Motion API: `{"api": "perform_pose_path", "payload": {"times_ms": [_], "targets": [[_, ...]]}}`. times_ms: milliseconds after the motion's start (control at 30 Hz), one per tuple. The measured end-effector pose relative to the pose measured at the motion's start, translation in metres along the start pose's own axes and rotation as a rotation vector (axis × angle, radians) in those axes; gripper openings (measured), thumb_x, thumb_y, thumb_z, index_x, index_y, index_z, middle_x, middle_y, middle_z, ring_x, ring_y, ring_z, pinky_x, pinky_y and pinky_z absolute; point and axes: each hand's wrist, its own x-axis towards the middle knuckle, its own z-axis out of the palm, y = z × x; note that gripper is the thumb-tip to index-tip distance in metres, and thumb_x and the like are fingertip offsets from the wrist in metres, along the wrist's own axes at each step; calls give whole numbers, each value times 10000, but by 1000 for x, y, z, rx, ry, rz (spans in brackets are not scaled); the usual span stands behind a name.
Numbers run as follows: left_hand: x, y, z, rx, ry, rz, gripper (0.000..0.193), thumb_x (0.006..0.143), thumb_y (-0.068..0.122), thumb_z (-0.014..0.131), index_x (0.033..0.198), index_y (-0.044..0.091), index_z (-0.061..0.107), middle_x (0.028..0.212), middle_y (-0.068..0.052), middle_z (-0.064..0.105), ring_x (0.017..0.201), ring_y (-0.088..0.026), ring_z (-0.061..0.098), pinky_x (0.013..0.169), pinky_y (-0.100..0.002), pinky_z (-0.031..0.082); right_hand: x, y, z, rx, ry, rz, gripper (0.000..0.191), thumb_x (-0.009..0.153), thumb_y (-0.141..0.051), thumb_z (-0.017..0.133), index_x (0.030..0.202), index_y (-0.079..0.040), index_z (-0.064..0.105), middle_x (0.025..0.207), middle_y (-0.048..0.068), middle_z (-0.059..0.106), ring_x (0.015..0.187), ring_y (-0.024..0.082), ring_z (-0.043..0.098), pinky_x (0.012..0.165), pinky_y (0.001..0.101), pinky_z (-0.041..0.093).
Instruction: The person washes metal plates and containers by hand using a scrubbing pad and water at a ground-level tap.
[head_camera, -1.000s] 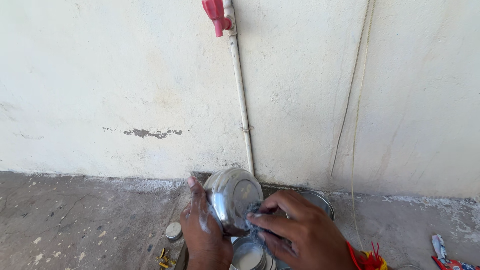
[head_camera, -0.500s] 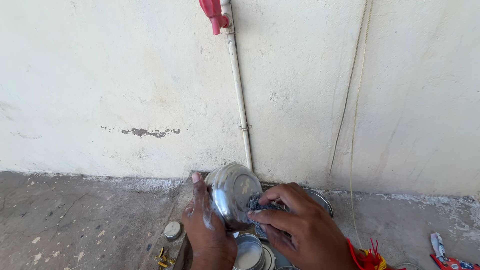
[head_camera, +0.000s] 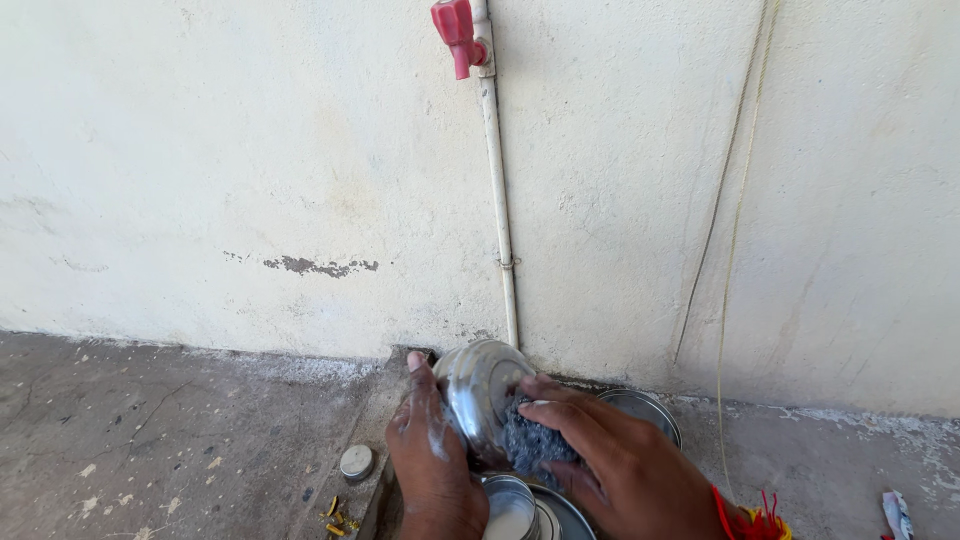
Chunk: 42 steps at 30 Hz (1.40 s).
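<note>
My left hand (head_camera: 432, 460) grips a small shiny steel bowl (head_camera: 478, 390) by its rim and holds it tilted on edge. My right hand (head_camera: 622, 462) presses a dark grey scrubbing pad (head_camera: 530, 442) against the bowl's right side. A red thread band sits on my right wrist (head_camera: 745, 515). Below the hands lie more steel vessels: a small steel cup (head_camera: 508, 505) and a steel plate (head_camera: 565, 512). Another steel dish (head_camera: 640, 405) lies behind my right hand by the wall.
A white pipe (head_camera: 497, 200) runs down the pale wall to a red tap (head_camera: 455, 30) at the top. A thin cord (head_camera: 730, 230) hangs at the right. A small round cap (head_camera: 356, 462) lies on the concrete floor to the left. A wrapper (head_camera: 897, 514) lies far right.
The bowl has tilted and sunk a little lower. My right hand with the scrubbing pad has moved up over the bowl's side.
</note>
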Motion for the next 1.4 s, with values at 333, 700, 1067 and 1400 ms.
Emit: {"api": "perform_pose_path", "payload": {"times_ms": [333, 700, 1067, 1400], "targets": [[3, -22, -1, 30, -16, -12, 585, 990, 526, 555, 1124, -44, 573, 929, -191, 660, 864, -335, 674, 770, -549, 556, 5, -27, -13, 141, 32, 93, 483, 831, -18, 752, 1307, -48, 675, 1331, 197, 680, 1184, 333, 699, 891, 375, 570], [7, -53, -3, 78, -105, -38, 556, 972, 538, 598, 906, -14, 607, 769, -120, 627, 612, -244, 633, 586, -477, 564, 2, -19, -12, 37, 38, 401, 458, 842, -35, 718, 1297, -66, 676, 1191, 152, 752, 1013, 277, 777, 841, 347, 621], [-3, -56, -4, 107, -122, -45, 540, 938, 543, 624, 905, 4, 618, 809, -127, 680, 696, -197, 692, 649, -447, 614, 10, -14, -16, 40, 13, 384, 486, 805, -8, 703, 1289, -46, 673, 1125, 199, 753, 928, 304, 778, 762, 365, 601], [14, -59, -20, 157, -100, -63, 713, 935, 593, 552, 1233, -48, 461, 992, -160, 573, 792, -278, 649, 667, -540, 621, 1, -24, -14, 116, -47, 373, 421, 816, -66, 716, 1237, -42, 698, 973, 175, 795, 696, 200, 793, 597, 332, 593]]}}
